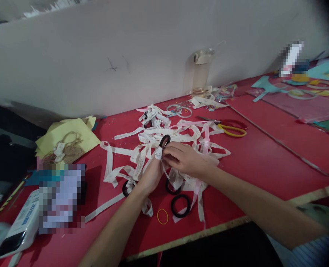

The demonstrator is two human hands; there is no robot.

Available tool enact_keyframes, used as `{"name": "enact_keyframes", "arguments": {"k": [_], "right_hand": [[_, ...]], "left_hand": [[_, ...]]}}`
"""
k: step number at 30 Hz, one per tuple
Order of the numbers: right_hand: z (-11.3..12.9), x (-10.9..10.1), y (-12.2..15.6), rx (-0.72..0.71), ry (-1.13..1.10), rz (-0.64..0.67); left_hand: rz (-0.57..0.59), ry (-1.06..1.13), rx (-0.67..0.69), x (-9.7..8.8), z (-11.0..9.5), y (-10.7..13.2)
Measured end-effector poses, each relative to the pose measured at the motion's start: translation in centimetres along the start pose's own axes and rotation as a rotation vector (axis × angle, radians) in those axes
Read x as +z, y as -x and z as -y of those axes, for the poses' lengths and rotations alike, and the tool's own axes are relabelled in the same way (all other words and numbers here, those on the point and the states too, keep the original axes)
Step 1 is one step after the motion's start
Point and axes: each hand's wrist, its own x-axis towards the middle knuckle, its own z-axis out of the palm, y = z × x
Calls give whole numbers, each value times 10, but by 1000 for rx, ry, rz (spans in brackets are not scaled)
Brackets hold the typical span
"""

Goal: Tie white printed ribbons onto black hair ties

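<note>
Head view: the left hand (152, 173) pinches a black hair tie (165, 141) wrapped in white ribbon (158, 152), ring standing at twelve o'clock; the right hand (187, 158), touching from three o'clock, grips the same ribbon.

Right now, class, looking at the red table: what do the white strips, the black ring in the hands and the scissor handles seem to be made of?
White strips: probably woven ribbon or tape, matte, since they curl and loop limply; print on them is unreadable. Black ring: looks like a fabric-covered elastic hair band, dull and soft-edged. Scissor handles: apparently smooth plastic, glossy yellow and red. Table: red surface, slightly shiny, material uncertain.
</note>
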Motion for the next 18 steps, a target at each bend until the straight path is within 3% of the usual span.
{"name": "enact_keyframes", "arguments": {"k": [5,11,18], "right_hand": [[-2,3,0,97,-83,7],[-1,6,1,127,-108,-38],[-3,-3,-3,81,-56,95]], "left_hand": [[171,171,-113,3,-4,-2],[171,225,-104,3,-7,0],[173,119,-168,-2,0,-4]]}}
